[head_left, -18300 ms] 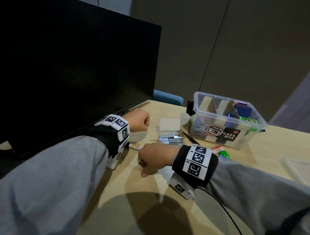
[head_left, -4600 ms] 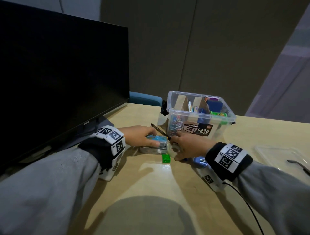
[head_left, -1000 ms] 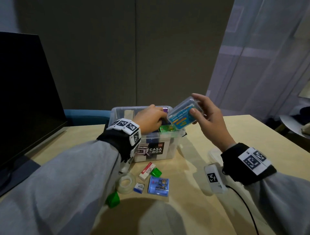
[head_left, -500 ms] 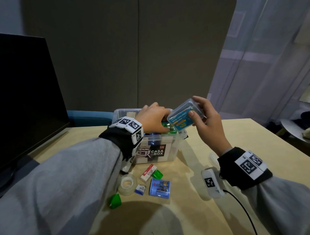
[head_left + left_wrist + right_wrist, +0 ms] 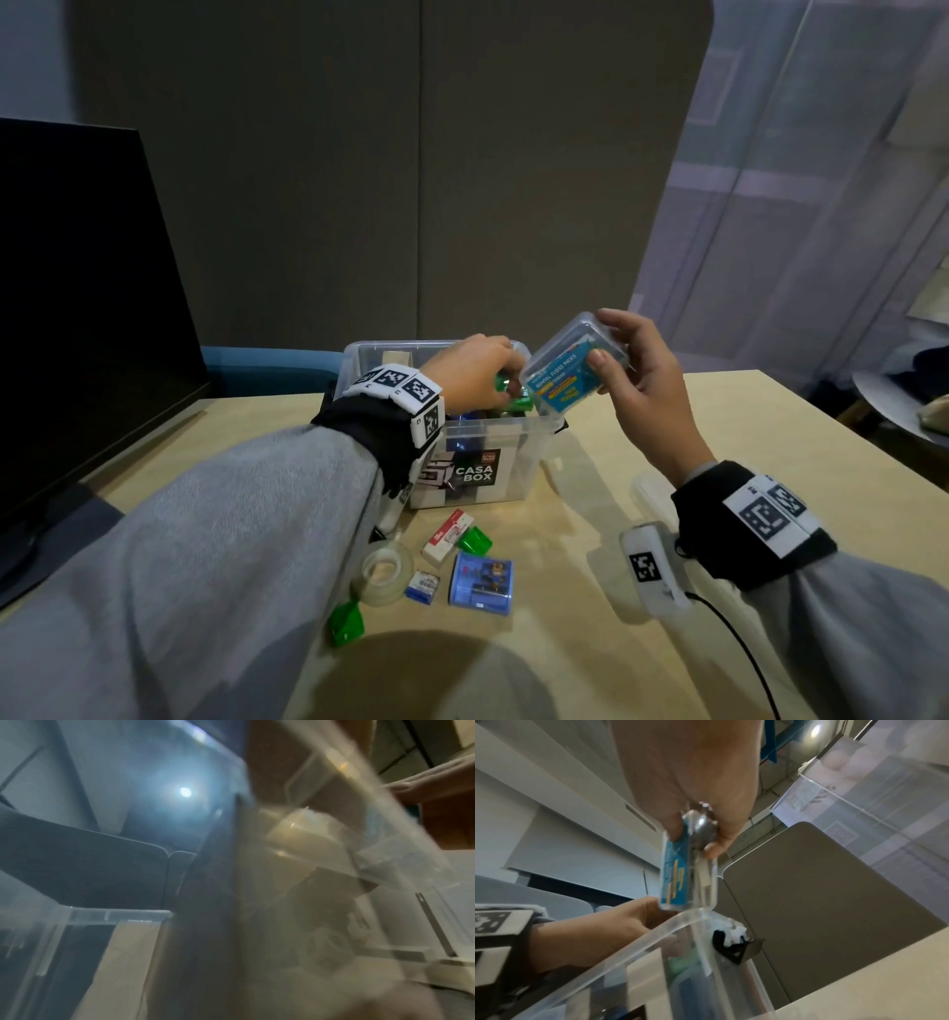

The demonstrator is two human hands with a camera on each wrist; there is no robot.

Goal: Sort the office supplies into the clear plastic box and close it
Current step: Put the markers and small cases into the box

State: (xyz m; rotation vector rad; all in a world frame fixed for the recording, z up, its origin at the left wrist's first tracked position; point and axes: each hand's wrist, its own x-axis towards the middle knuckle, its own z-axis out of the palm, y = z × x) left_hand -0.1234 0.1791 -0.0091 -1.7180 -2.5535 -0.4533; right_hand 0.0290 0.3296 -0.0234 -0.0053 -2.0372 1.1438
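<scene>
Floss case (image 5: 571,364) lower, nearer box (image 5: 518,462)

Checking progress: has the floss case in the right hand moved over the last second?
Yes, slightly: the floss case has dropped toward the clear box rim and nearer the left hand, held by the right hand.

The clear box (image 5: 518,452) sits open on the table, "CASA BOX" label facing us, cardboard dividers and blue and green bits inside. Above its right rim, tilted, hangs a clear floss case (image 5: 572,372) with a blue label, pinched between thumb and fingers. On the table in front of the box: a tape roll (image 5: 386,571), a white and red eraser (image 5: 447,537), a green clip (image 5: 475,540) just beside it, a small blue packet (image 5: 422,586), a blue case (image 5: 482,583), and another green clip (image 5: 346,623) nearest us.
</scene>
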